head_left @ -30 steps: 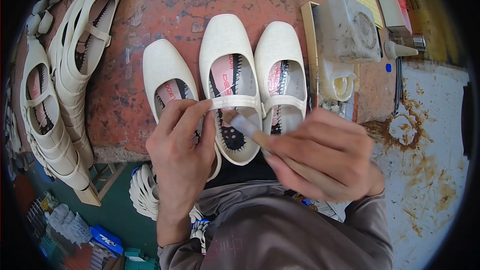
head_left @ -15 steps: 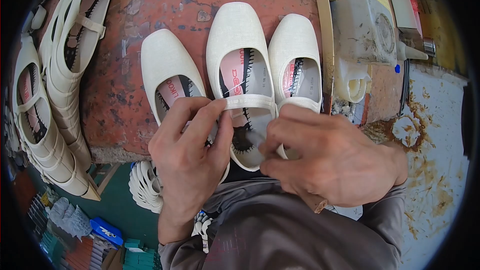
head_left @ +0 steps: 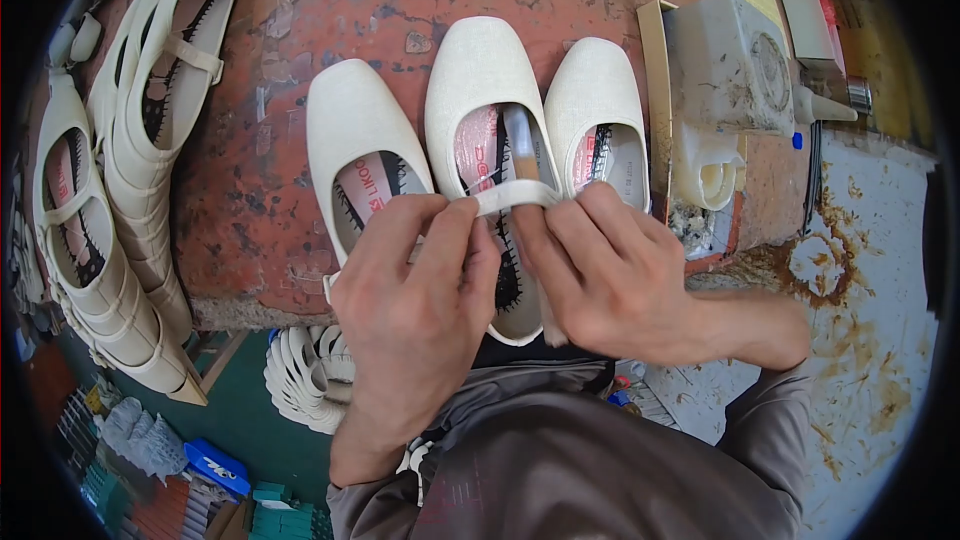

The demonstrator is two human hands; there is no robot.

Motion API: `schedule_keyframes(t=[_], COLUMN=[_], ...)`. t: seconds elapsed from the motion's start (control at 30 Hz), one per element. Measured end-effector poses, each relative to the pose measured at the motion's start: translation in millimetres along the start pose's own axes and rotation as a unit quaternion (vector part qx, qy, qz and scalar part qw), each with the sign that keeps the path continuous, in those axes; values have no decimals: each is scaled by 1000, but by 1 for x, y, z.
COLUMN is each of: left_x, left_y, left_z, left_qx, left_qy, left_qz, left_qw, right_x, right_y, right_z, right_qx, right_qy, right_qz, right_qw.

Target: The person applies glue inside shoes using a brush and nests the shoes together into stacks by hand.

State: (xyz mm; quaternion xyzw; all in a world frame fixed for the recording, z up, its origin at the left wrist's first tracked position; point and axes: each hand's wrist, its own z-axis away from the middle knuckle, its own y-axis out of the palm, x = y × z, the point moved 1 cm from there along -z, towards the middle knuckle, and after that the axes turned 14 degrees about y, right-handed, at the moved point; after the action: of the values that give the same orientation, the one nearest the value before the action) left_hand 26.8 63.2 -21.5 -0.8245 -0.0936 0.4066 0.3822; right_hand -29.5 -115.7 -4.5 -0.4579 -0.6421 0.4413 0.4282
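Observation:
A cream square-toed shoe point(head_left: 480, 55) with a strap across its opening stands between two similar shoes, toe pointing away from me. My left hand point(head_left: 415, 290) is closed, pinching the left end of the strap point(head_left: 510, 196) between thumb and forefinger. Closed around a wooden-handled tool point(head_left: 525, 168), my right hand point(head_left: 625, 280) sits by the strap's right end. The tool runs beneath the strap, its pale glossy tip over the insole; its exact kind is unclear. Beside my left hand is the left shoe point(head_left: 355, 110); the right shoe point(head_left: 595, 80) lies beyond my right fingers.
More strapped cream shoes point(head_left: 140, 170) lie along the left side of the worn red table point(head_left: 300, 0). At right stand a cloudy plastic bottle point(head_left: 730, 60) with a nozzle and a small white container point(head_left: 705, 175). Other shoes point(head_left: 300, 380) sit below the table's front edge.
My right hand has turned and brought the tool up under the strap, tip pointing away from me. My left hand has shifted slightly right, still pinching the strap, which now bows upward.

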Motion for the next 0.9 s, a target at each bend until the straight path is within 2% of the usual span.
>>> schedule_keyframes(t=[0.2,0.33,0.4,0.47,0.53,0.57,0.63,0.7,0.77,0.83,0.9], left_x=[0,2,3,6,14,9,5,5,7,6,6], left_y=[-7,-16,-26,-41,-51,-56,-57,-52,-50,-51,-40], left_z=[2,-2,-7,-4,1,0,-4,4,10,15,20], left_qx=[17,31,13,-4,-18,18,129,231,199,156,72], left_qy=[-16,-26,-11,-44,-70,-109,-35,17,-9,-28,-7], left_qz=[14,29,20,14,18,10,-77,-162,-124,-90,-109], left_qw=[1000,999,1000,999,997,994,988,959,972,983,991], right_x=[22,2,2,8,16,9,-2,-21,-41,-63,-94], right_y=[-55,-12,-3,-13,-42,-51,-71,-88,-124,-137,-109], right_z=[28,3,9,17,33,38,43,54,69,72,87], right_qx=[98,10,27,36,51,4,-80,-208,-187,-108,-89], right_qy=[-17,-13,-23,-28,23,22,18,96,245,315,381], right_qz=[-136,-86,-104,-104,-175,-190,-213,-271,-134,-26,-79], right_qw=[986,996,994,994,983,981,974,935,942,943,917])
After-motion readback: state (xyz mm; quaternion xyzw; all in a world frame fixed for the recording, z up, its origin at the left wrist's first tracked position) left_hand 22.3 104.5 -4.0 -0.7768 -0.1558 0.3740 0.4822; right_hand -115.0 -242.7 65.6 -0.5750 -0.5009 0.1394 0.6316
